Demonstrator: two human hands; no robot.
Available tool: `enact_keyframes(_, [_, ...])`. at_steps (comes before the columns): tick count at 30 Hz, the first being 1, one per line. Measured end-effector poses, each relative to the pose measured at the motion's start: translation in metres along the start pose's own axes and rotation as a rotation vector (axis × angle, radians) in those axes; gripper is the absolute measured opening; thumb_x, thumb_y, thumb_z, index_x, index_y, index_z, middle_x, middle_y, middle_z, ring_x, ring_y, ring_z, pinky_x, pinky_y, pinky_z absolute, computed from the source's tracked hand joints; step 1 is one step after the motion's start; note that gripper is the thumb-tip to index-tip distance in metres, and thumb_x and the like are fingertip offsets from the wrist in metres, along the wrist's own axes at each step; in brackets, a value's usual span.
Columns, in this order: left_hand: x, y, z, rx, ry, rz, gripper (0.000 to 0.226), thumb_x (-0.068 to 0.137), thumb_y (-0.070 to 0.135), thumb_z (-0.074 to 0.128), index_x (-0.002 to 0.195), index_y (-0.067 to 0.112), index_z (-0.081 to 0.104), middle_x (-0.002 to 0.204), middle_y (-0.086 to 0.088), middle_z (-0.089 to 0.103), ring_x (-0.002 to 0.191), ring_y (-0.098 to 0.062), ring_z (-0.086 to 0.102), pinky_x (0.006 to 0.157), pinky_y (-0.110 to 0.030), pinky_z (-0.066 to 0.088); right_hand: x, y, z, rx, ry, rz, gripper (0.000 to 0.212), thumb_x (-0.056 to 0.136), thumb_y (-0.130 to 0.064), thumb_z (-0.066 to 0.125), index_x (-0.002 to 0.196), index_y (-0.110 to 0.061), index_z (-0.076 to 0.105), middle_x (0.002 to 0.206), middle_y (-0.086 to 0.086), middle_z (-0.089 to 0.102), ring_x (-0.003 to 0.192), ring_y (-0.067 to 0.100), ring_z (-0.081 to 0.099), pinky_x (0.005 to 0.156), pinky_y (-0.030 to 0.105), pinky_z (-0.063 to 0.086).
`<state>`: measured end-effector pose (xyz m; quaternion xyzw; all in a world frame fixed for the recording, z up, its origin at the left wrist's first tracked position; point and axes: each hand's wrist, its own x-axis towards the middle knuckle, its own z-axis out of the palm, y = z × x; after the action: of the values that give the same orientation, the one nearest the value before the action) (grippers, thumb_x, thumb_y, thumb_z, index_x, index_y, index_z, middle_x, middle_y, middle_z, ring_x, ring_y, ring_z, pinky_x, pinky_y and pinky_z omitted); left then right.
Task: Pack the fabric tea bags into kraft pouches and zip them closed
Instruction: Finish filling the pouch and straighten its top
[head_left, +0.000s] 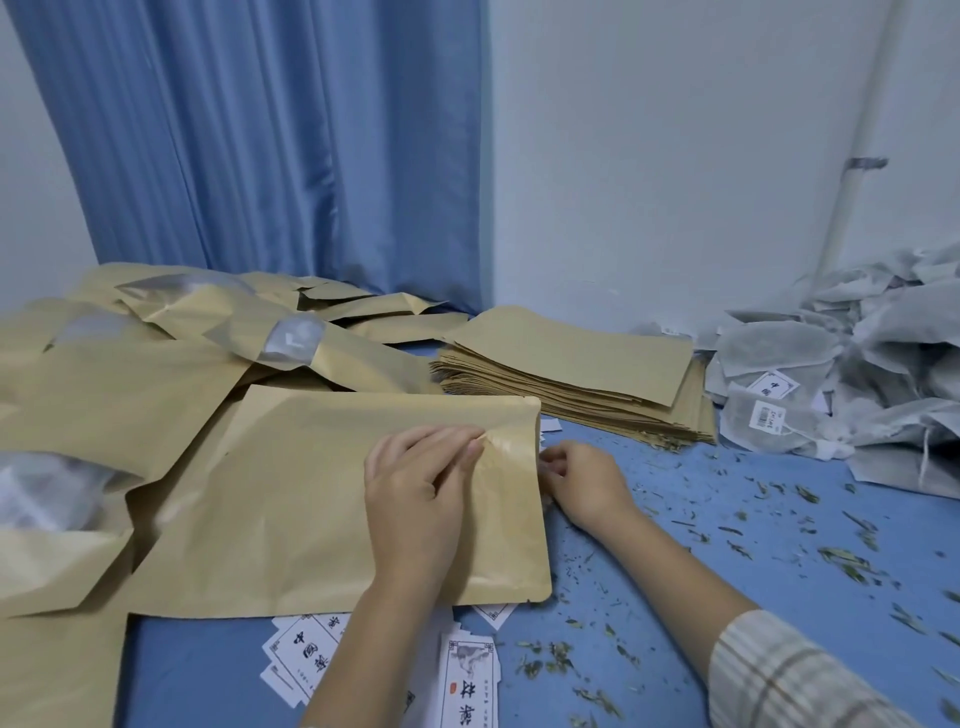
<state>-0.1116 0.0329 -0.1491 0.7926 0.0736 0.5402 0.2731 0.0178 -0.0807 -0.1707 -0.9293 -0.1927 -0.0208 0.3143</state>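
Note:
A filled kraft pouch (322, 499) lies flat on the blue table (727, 545) in front of me, its mouth facing right. My left hand (415, 493) rests on it near that end, fingers pressing down along the zip strip. My right hand (582, 480) is at the pouch's right edge, fingers curled against the mouth; whether it pinches the edge is hidden. A stack of empty kraft pouches (576, 374) lies behind. White fabric tea bags (857, 374) are heaped at the right.
Packed pouches with clear windows (156, 353) are piled at the left and back. Printed paper labels (467, 675) lie near the front edge. Loose tea leaves (841, 556) are scattered over the table. A blue curtain (291, 145) and white wall stand behind.

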Motion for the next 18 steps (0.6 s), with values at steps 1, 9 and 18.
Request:
enact_keyframes(1, [0.0,0.0,0.0,-0.002,0.0,-0.001,0.012,0.079,0.014,0.072,0.088,0.02,0.077,0.085,0.021,0.057,0.088,0.012,0.037,0.085,-0.035,0.037,0.0,0.002,-0.002,0.034,-0.011,0.015,0.016,0.093,-0.033,0.052,0.092,-0.025,0.065,0.093,0.001,0.068,0.092,0.019,0.061,0.077,0.029,0.048])
enact_keyframes(9, [0.0,-0.001,0.001,-0.014,-0.008,-0.03,0.012,0.08,0.014,0.071,0.089,0.02,0.076,0.085,0.022,0.056,0.087,0.011,0.037,0.087,-0.034,0.036,-0.014,0.036,-0.036,0.084,0.187,0.01,0.04,0.095,-0.036,0.045,0.088,-0.003,0.067,0.085,0.017,0.067,0.083,0.029,0.06,0.057,0.028,0.03])
enact_keyframes(18, [-0.001,0.006,0.001,-0.044,-0.008,-0.059,0.012,0.081,0.016,0.07,0.091,0.02,0.076,0.088,0.019,0.059,0.09,0.005,0.042,0.089,-0.032,0.034,-0.045,0.041,-0.073,0.889,-0.01,0.053,0.012,0.09,-0.01,0.059,0.088,-0.006,0.069,0.061,0.006,0.068,0.051,0.009,0.061,0.051,0.016,0.051])
